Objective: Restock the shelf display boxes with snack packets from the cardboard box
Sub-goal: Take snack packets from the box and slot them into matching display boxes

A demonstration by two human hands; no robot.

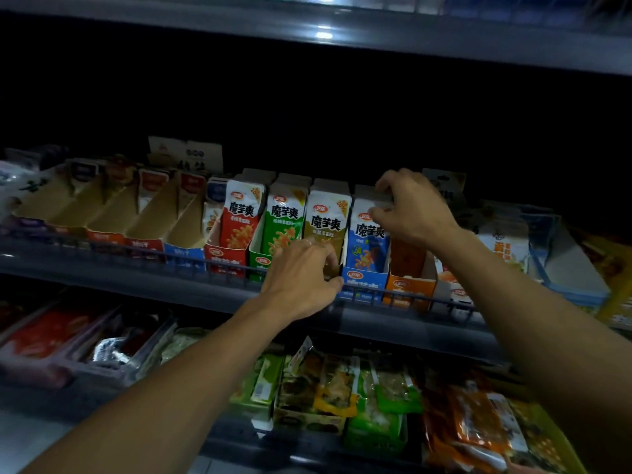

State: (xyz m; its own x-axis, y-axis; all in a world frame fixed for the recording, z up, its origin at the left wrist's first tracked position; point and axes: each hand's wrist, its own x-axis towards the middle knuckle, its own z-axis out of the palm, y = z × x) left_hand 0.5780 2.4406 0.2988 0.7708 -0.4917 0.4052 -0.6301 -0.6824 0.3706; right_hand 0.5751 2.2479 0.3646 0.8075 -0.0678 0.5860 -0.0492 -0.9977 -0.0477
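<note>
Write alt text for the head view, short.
A person's right hand grips the top of the blue snack packets in a blue display box on a dim store shelf, while the left hand holds the olive display box beside it. Further left, several display boxes look nearly empty.
</note>
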